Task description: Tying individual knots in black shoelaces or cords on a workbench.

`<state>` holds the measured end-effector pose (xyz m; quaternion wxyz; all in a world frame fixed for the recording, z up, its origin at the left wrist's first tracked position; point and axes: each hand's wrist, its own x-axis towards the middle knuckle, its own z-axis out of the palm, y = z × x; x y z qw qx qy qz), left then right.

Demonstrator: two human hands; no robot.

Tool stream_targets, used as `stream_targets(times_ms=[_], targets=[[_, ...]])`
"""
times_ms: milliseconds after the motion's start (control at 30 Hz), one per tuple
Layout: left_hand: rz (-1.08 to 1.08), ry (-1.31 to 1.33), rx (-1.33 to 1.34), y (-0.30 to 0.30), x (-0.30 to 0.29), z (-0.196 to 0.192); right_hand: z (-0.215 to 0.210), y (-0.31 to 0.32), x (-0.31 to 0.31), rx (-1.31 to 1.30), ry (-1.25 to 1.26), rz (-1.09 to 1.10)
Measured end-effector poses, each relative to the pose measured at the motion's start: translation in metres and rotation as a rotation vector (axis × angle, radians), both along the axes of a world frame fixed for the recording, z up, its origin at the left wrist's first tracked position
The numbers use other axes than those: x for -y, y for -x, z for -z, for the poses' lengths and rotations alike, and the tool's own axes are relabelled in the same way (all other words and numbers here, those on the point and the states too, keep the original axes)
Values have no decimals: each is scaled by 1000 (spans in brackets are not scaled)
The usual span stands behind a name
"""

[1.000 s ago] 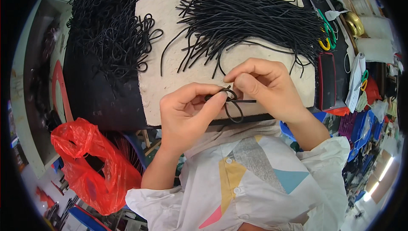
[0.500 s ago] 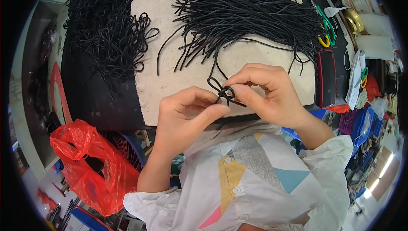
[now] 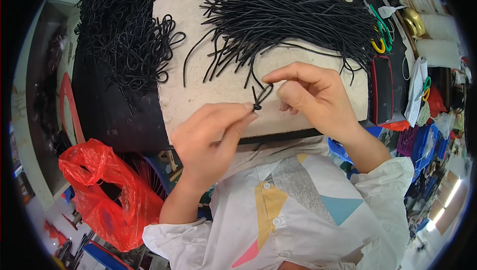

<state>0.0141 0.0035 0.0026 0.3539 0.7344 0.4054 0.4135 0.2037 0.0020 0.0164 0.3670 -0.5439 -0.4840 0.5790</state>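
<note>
My left hand (image 3: 211, 130) pinches a knotted black cord (image 3: 257, 106) between thumb and fingertips, over the front part of a pale board (image 3: 303, 116). From the small knot a narrow loop rises toward the right, and a short end sticks up. My right hand (image 3: 320, 96) is just right of that loop. Its index finger stretches over the loop's top and its thumb is apart from it; nothing shows gripped between them. A thick bundle of straight black cords (image 3: 288, 11) lies across the back of the board. Looped black cords (image 3: 119, 26) are heaped at the back left.
Scissors with green and yellow handles (image 3: 378, 46) lie right of the bundle. A dark phone-like slab with a red edge (image 3: 382, 91) rests by the board's right side. A red plastic bag (image 3: 112, 205) hangs at the table's left front, below a red curved piece (image 3: 70, 108).
My right fingers have come off the knot and moved up to the loop's far end. My left hand has tightened to a pinch at the knot, and the loop looks narrower.
</note>
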Motion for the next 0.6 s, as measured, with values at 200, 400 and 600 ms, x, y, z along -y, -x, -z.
stream_targets(times_ms=[200, 400, 600], targets=[[-46, 470, 257, -5, 6, -5, 9, 4, -5, 23, -241, -34], [5, 1191, 646, 3, -4, -4, 8, 2, -1, 110, -398, -67], [33, 1091, 587, 3, 1, 1, 4, 4, -2, -29, -182, -90]])
